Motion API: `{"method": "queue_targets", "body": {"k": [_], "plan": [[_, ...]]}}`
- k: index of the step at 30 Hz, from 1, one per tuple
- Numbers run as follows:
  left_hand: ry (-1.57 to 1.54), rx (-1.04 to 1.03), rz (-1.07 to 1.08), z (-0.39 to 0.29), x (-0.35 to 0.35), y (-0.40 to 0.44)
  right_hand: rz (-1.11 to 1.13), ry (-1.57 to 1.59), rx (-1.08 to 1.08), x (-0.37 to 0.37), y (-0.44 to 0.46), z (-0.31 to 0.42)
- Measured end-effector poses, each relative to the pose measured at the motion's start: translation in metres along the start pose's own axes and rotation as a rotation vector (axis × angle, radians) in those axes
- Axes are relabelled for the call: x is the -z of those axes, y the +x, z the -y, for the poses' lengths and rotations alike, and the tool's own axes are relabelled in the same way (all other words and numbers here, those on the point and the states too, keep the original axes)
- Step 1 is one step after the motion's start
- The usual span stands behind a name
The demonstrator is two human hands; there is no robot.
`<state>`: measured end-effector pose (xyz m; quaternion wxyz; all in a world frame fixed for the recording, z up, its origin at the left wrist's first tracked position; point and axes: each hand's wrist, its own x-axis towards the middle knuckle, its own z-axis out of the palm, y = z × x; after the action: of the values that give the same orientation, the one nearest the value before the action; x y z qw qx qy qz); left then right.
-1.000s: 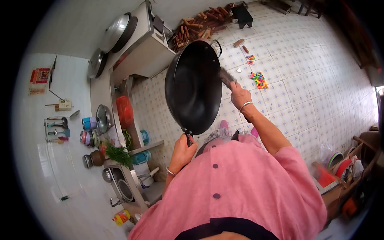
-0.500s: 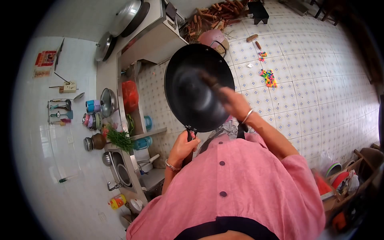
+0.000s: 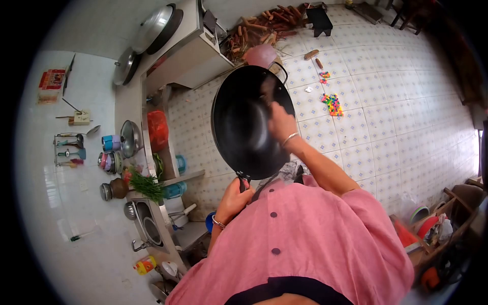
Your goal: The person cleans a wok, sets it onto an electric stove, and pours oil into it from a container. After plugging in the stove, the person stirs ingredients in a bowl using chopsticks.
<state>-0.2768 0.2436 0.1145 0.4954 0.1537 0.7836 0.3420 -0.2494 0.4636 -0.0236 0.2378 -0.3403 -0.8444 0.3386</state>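
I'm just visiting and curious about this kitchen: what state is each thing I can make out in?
Wok: raised by its handle, open side showing.
Left hand: closed around the wok's handle.
Right hand: closed on a tool.
Dark tool: blurred, over the wok's inside; contact unclear.
Black stool: upright.
Colourful small balls: lying on the floor.

floor: pale tile (image 3: pixel 386 114) with lil blue motifs
colorful bits: bright patch (image 3: pixel 333 105), smaller one (image 3: pixel 324 77) just beside
brown stuff: two stubby pieces (image 3: pixel 311 54), plus a messy pile (image 3: pixel 269 24) up top
also down there: black stool (image 3: pixel 319 21), white scrap (image 3: pixel 308 89)
counter (image 3: pixel 128 99): leafy greens (image 3: pixel 147 187), brown jar (image 3: pixel 120 188)
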Motion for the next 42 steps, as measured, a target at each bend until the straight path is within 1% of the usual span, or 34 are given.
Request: {"method": "queue_targets", "body": {"k": [1, 3, 4, 6, 8, 9, 11, 12, 13, 15, 17, 19, 21, 22, 23, 24, 26, 27, 29, 31, 32, 33, 34, 35, 37, 38, 41, 42], "plan": [[0.044, -0.006, -0.013, -0.003, -0.001, 0.003, 0.026, 0.023, 0.035, 0.002, -0.007, 0.017], [0.08, -0.029, -0.011, 0.0, -0.002, 0.009, 0.172, 0.056, 0.281, -0.002, -0.03, 0.033], [0.119, -0.048, -0.02, 0.001, -0.003, 0.01, 0.165, 0.051, 0.27, -0.004, -0.032, 0.03], [0.09, -0.055, -0.013, 0.002, -0.003, 0.012, 0.253, -0.123, 0.362, -0.017, -0.038, 0.017], [0.056, -0.055, -0.007, 0.003, -0.004, 0.013, 0.207, -0.307, 0.183, -0.033, -0.03, -0.032], [0.027, -0.061, -0.005, 0.004, -0.004, 0.012, 0.157, -0.355, 0.07, -0.025, -0.026, -0.056], [-0.003, -0.078, -0.008, -0.002, -0.004, 0.015, 0.105, -0.289, -0.094, 0.007, -0.019, -0.091], [0.037, -0.077, -0.013, -0.009, -0.008, 0.016, 0.059, -0.257, -0.211, 0.021, -0.015, -0.1], [0.08, -0.066, -0.012, -0.011, -0.011, 0.014, -0.004, -0.301, -0.274, 0.037, -0.015, -0.1], [0.05, -0.062, -0.003, -0.005, -0.013, 0.02, -0.034, -0.216, -0.336, 0.05, -0.017, -0.094], [0.031, -0.056, 0.022, -0.003, -0.015, 0.024, 0.052, -0.129, -0.182, 0.057, -0.025, -0.058], [0.071, -0.066, 0.03, -0.005, -0.018, 0.028, 0.159, -0.102, -0.003, 0.038, -0.044, -0.039], [0.104, -0.064, 0.042, -0.015, -0.023, 0.028, 0.29, -0.146, 0.136, 0.031, -0.061, -0.035], [0.127, -0.052, 0.038, -0.017, -0.024, 0.026, 0.263, -0.205, 0.155, 0.02, -0.068, -0.051], [0.129, -0.047, 0.036, -0.02, -0.026, 0.025, 0.231, -0.252, 0.106, 0.006, -0.074, -0.08], [0.096, -0.044, 0.051, -0.024, -0.029, 0.026, 0.214, -0.267, 0.052, 0.014, -0.074, -0.102], [0.064, -0.032, 0.061, -0.027, -0.031, 0.03, 0.059, -0.259, -0.112, 0.038, -0.083, -0.146], [0.058, -0.041, 0.079, -0.026, -0.033, 0.035, 0.036, -0.272, -0.236, 0.055, -0.086, -0.167], [0.055, -0.043, 0.104, -0.018, -0.036, 0.045, 0.043, -0.312, -0.483, 0.108, -0.097, -0.182], [-0.101, -0.025, 0.213, -0.013, -0.037, 0.057, -0.146, -0.346, -0.543, 0.134, -0.125, -0.218], [-0.135, 0.004, 0.256, -0.016, -0.039, 0.061, -0.141, -0.331, -0.611, 0.147, -0.139, -0.229], [-0.124, 0.009, 0.269, -0.019, -0.041, 0.064, -0.136, -0.316, -0.683, 0.16, -0.155, -0.236], [-0.158, 0.059, 0.294, -0.023, -0.044, 0.066, -0.186, -0.247, -0.713, 0.172, -0.171, -0.237], [-0.192, 0.11, 0.321, -0.026, -0.048, 0.068, -0.195, -0.25, -0.733, 0.177, -0.188, -0.239], [-0.222, 0.151, 0.367, -0.03, -0.057, 0.074, -0.2, -0.184, -0.912, 0.181, -0.226, -0.246], [-0.265, 0.188, 0.395, -0.032, -0.063, 0.077, -0.202, -0.157, -0.965, 0.176, -0.246, -0.251], [-0.243, 0.196, 0.492, -0.037, -0.079, 0.09, -0.216, -0.108, -1.094, 0.159, -0.304, -0.254], [-0.227, 0.201, 0.51, -0.041, -0.086, 0.092, -0.194, -0.084, -1.141, 0.162, -0.314, -0.242]]}}
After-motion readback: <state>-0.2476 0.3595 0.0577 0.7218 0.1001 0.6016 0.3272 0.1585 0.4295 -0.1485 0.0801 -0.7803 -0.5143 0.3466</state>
